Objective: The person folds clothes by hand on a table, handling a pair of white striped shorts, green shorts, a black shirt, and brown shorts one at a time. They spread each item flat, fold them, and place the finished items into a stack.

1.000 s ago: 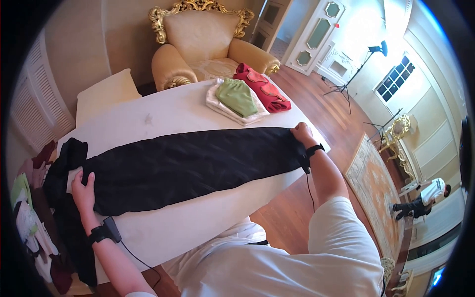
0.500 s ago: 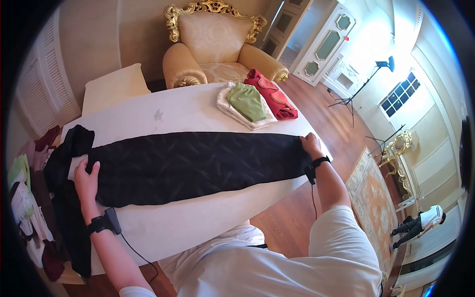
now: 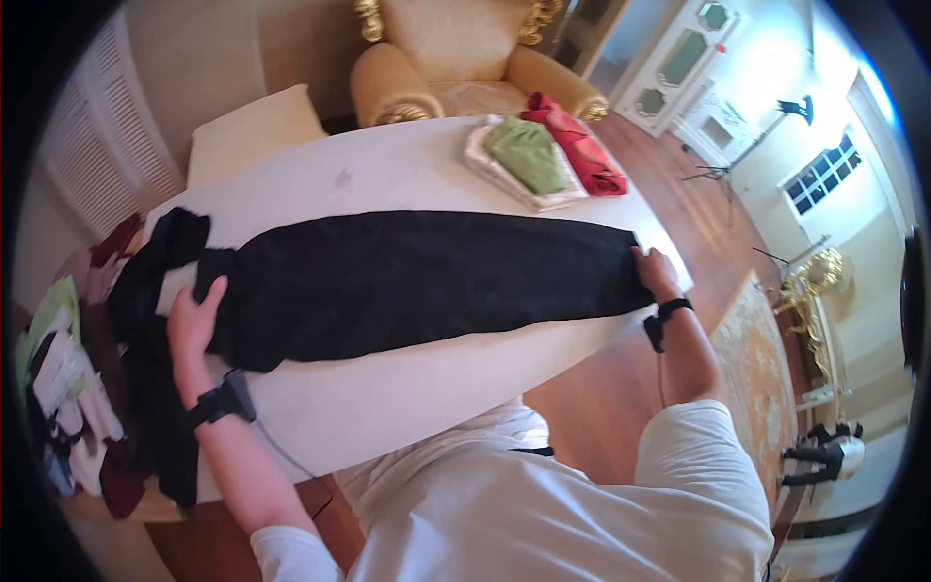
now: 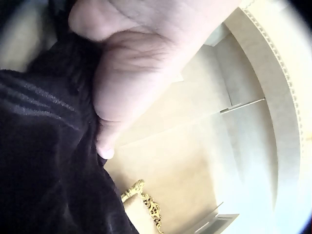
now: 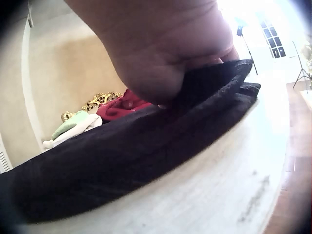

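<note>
A long black garment [image 3: 436, 276] lies stretched across the white table [image 3: 388, 398]. At its left part, my left hand [image 3: 192, 325] grips bunched black cloth between thumb and fingers; in the left wrist view the thumb of that hand [image 4: 131, 73] presses on dark velvety fabric [image 4: 44, 161]. My right hand [image 3: 659, 274] pinches the narrow right end, and in the right wrist view the hand [image 5: 165, 53] holds a raised layer of the cloth [image 5: 214, 80] above another layer. Its fingertips are mostly hidden there.
Folded green [image 3: 526, 155] and white clothes lie at the table's far right beside a folded red garment [image 3: 582, 150]. Loose mixed clothes [image 3: 73, 388] are heaped at the left edge. A gold-trimmed armchair [image 3: 456, 44] stands behind; another person [image 3: 824, 459] is far right.
My left hand has gathered the garment's left part, which is drawn in slightly and more bunched. My right hand remains at the right end. The head view has shifted.
</note>
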`<state>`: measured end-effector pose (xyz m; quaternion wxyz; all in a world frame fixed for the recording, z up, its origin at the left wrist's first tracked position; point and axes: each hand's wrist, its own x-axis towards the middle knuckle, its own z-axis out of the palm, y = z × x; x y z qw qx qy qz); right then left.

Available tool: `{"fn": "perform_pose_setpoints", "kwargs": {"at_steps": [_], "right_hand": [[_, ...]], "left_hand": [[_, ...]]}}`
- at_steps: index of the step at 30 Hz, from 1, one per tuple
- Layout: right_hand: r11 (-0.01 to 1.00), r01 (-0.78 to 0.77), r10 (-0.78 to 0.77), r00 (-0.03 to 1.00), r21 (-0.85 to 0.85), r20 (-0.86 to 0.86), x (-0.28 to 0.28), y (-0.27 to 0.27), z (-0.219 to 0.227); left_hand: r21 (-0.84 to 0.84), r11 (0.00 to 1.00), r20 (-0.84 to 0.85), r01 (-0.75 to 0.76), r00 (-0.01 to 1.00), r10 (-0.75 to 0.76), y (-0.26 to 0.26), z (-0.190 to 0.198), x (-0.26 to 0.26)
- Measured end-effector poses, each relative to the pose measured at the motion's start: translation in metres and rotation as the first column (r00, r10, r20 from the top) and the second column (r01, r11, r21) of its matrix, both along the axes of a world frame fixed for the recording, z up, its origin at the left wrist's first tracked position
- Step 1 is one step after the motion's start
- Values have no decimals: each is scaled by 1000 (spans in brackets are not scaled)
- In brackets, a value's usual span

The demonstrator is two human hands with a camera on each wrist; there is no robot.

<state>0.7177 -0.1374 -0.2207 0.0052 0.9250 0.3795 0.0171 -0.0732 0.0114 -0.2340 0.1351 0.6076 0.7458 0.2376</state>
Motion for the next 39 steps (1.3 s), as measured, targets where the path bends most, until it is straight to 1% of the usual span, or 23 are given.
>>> {"fn": "perform_pose_setpoints", "kwargs": {"at_steps": [1,3,6,9,11,12,13,15,17,18,19,21,22,23,25,27,28,31,34,37,39], "right_hand": [[998,-51,50,998,47,40,11,2,-11],[997,-63,58,992,42,109,14,5,-15],[996,-50,41,993,78,109,14,5,-15],[994,-59,46,989,90,138,19,6,-21],[995,-42,29,991,94,132,23,3,-21],[995,-49,36,990,90,138,26,1,-21],[995,-56,43,989,86,145,26,1,-20],[996,-45,35,990,71,139,31,-1,-15],[999,-15,10,994,51,109,34,2,-13],[998,9,-13,997,60,82,47,4,-18],[999,1,-3,999,35,34,47,4,-13],[1000,7,-8,999,-13,-53,42,-7,6],[1000,21,-19,991,10,-131,56,-9,1],[995,88,-96,928,-39,-360,46,-13,17],[994,105,-105,864,-28,-492,26,-24,35],[988,137,-154,811,-74,-564,28,-31,37],[987,135,-163,775,-92,-611,13,-33,48],[991,132,-88,720,11,-688,27,-39,40],[965,198,29,577,174,-816,36,-45,36],[927,278,66,538,251,-840,41,-48,29],[950,226,66,529,216,-846,51,-47,26]], "left_hand": [[18,1000,-35,-20,999,21,-4,6,6],[126,992,-45,-21,999,26,-2,-3,5],[102,995,2,-7,1000,7,-5,3,8],[164,986,-36,-24,999,30,-3,-2,5],[149,988,-29,-36,999,41,-3,1,2],[141,989,-24,-37,999,41,-1,0,2],[214,977,-18,-25,999,29,-2,-2,1],[176,984,-7,-26,1000,28,0,-5,-2],[185,982,-41,-24,999,32,3,-8,-4],[188,982,-56,-26,998,37,4,-11,-6],[180,983,-35,-41,998,48,3,-12,-8],[162,986,15,-49,999,47,2,-10,-6],[178,983,30,-49,999,45,2,-11,-6],[164,985,31,-58,998,54,1,-8,-4],[134,989,-8,-66,998,68,6,-12,-7],[97,992,-64,-82,994,89,10,-16,-8],[-26,996,-56,-80,995,78,8,-7,-6],[-67,994,-83,-89,993,84,12,-11,-5],[-69,996,-52,-48,998,44,16,-17,-8],[-48,998,-8,32,999,-32,25,-33,-21],[-62,997,23,50,999,-49,23,-28,-20]]}}
